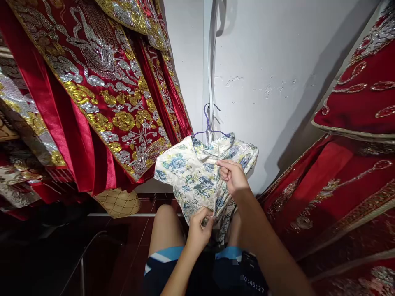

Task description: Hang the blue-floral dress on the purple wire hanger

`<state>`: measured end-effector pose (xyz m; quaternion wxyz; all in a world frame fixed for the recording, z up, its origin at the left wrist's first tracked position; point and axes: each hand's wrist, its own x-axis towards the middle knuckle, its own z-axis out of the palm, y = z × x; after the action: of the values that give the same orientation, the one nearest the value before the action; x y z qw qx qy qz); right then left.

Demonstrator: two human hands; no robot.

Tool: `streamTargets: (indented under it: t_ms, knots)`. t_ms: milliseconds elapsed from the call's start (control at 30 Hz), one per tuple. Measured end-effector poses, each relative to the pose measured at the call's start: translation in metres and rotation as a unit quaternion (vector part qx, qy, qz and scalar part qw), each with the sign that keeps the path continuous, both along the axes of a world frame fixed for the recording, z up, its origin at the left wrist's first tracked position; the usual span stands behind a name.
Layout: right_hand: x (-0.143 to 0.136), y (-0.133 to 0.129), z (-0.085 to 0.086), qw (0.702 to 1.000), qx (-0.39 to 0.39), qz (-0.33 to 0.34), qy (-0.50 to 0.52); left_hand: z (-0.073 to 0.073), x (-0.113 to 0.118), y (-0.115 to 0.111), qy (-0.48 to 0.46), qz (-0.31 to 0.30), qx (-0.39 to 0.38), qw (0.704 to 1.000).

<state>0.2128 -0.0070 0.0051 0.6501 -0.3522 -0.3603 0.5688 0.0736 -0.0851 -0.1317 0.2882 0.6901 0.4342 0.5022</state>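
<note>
A cream blouse [194, 176] with blue and yellow flowers hangs on a purple hanger [207, 123] in front of me. My right hand [233, 176] pinches the upper front edge of the blouse, just below the collar. Lower down on the same front edge, my left hand [201, 226] grips the cloth between thumb and fingers. The edge runs fairly straight between the two hands. Whether a button or other fastening lies under my fingertips is too small to tell.
Red garments with gold and silver sequins [123, 102] hang at the left. More red beaded garments [354, 172] hang close at the right. Behind the blouse is a white wall [262, 61] with a pale vertical pole [210, 61]. A phone [251, 267] lies on my lap.
</note>
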Motion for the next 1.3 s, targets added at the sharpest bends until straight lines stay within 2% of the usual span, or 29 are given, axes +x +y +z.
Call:
streamTargets:
  t_ms: [100, 300, 567, 700, 867, 967, 1033, 1133, 1233, 1300]
  knots:
    - [-0.006, 0.005, 0.007, 1.0, -0.002, 0.005, 0.008, -0.002, -0.008, 0.0, 0.0, -0.002, -0.015, 1.0]
    - [-0.019, -0.006, -0.007, 1.0, -0.021, 0.007, 0.005, -0.012, -0.026, -0.001, -0.001, 0.009, -0.029, 1.0]
    - [-0.017, -0.003, -0.004, 1.0, -0.01, -0.02, 0.009, -0.01, -0.019, -0.001, -0.002, -0.012, -0.048, 0.999]
    - [-0.012, 0.006, 0.009, 0.999, 0.016, -0.027, -0.008, -0.012, -0.012, -0.002, -0.01, -0.021, -0.049, 0.999]
    - [-0.002, 0.019, 0.038, 0.997, 0.057, -0.042, -0.016, -0.016, -0.005, -0.007, 0.001, -0.031, -0.065, 0.997]
    - [0.0, 0.019, 0.047, 0.997, 0.064, -0.022, -0.038, -0.012, -0.005, -0.008, 0.015, -0.029, -0.074, 0.997]
    - [0.0, 0.015, 0.047, 0.997, 0.067, -0.006, -0.047, -0.001, -0.007, -0.005, 0.05, -0.041, -0.085, 0.994]
    - [-0.001, 0.007, 0.042, 0.996, 0.078, -0.002, -0.035, 0.032, -0.012, 0.007, 0.082, -0.06, -0.057, 0.993]
    - [-0.002, 0.002, 0.037, 0.996, 0.087, -0.011, -0.028, 0.077, -0.015, 0.028, 0.043, -0.006, 0.06, 0.997]
    - [-0.003, 0.001, 0.035, 0.995, 0.091, -0.011, -0.029, 0.108, -0.014, 0.046, 0.011, 0.047, 0.158, 0.986]
